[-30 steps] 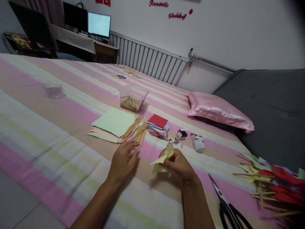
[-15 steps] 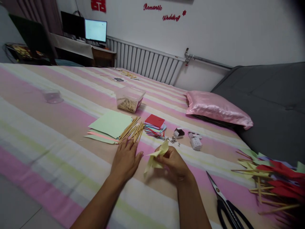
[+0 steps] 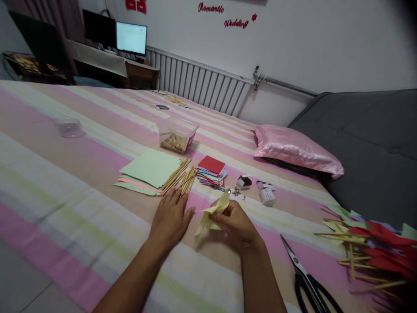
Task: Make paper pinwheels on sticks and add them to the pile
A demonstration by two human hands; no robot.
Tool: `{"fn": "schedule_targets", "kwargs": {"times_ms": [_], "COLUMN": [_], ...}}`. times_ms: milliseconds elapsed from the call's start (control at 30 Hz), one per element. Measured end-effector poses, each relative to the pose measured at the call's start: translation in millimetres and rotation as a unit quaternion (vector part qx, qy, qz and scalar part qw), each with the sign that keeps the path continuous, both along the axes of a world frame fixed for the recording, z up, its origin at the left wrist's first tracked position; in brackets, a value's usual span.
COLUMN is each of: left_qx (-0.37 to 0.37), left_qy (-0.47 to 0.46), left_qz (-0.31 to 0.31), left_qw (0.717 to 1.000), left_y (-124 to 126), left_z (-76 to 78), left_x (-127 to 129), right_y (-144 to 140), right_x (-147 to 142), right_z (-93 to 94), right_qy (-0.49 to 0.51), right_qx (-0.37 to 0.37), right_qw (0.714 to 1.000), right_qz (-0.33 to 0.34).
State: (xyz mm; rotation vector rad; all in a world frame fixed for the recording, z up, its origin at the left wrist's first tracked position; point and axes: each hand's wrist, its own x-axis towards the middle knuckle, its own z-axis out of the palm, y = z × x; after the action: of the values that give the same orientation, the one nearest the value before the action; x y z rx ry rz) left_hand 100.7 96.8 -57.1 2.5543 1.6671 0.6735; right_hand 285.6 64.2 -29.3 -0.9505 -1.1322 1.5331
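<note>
yellow folded paper (image 3: pixel 213 214) pinched in the right hand (image 3: pixel 236 224), fingers curled shut around its lower folds, raised just above the striped bedspread (image 3: pixel 81 161). left hand (image 3: pixel 171 217) laid flat and open on the bedspread, palm down, fingers spread, nothing in its grip, fingertips just short of the near ends of the wooden sticks (image 3: pixel 180 177). sticks bundled loosely, angled away toward the far side, lying against the edge of a stack of pale green and pink paper sheets (image 3: pixel 146 170). just right of the sticks, a pile of small coloured paper squares (image 3: pixel 211 170), red on top. beyond them, a clear plastic box (image 3: pixel 177 134) with more sticks inside. near the yellow paper's far tip, a scatter of small metal pins (image 3: pixel 235 191), then a small dark box (image 3: pixel 243 181) and a white box (image 3: pixel 266 194) beside it. black-handled scissors (image 3: pixel 304 276) flat on the bedspread to the right of the right forearm. at the far right edge, a heap of finished paper pinwheels on sticks (image 3: pixel 374 248), red, green and yellow. pink satin pillow (image 3: pixel 296 150) farther back, against a grey sofa (image 3: pixel 374 143). clear lid or dish (image 3: pixel 69 128) well apart to the left.
</note>
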Motion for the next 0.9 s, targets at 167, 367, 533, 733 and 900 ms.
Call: {"fn": "schedule_targets", "kwargs": {"times_ms": [167, 367, 533, 733, 900], "left_qx": [-0.011, 0.001, 0.032, 0.054, 0.037], "left_qy": [0.008, -0.019, -0.072, -0.212, -0.349], "left_qz": [0.004, -0.007, -0.003, 0.059, 0.136], "left_qw": [1.000, 1.000, 0.997, 0.974, 0.927], "left_y": [-0.3, 0.1, -0.8, -3.2, -8.3], "left_z": [2.4, 2.7, 3.1, 3.2, 12.4], "left_x": [0.7, 0.3, -1.8, -7.3, -11.6], "right_y": [-0.1, -0.3, -0.5, -0.4, 0.3], "right_x": [-0.3, -0.2, 0.1, -0.9, -1.7], "right_z": [0.2, 0.2, 0.0, -0.9, -0.1], "right_qy": [0.000, -0.007, -0.002, 0.014, 0.006], "right_qx": [-0.004, -0.004, -0.013, -0.002, -0.003], "right_qw": [1.000, 1.000, 1.000, 1.000, 1.000], "right_qz": [0.003, 0.001, -0.001, 0.003, 0.001]}}
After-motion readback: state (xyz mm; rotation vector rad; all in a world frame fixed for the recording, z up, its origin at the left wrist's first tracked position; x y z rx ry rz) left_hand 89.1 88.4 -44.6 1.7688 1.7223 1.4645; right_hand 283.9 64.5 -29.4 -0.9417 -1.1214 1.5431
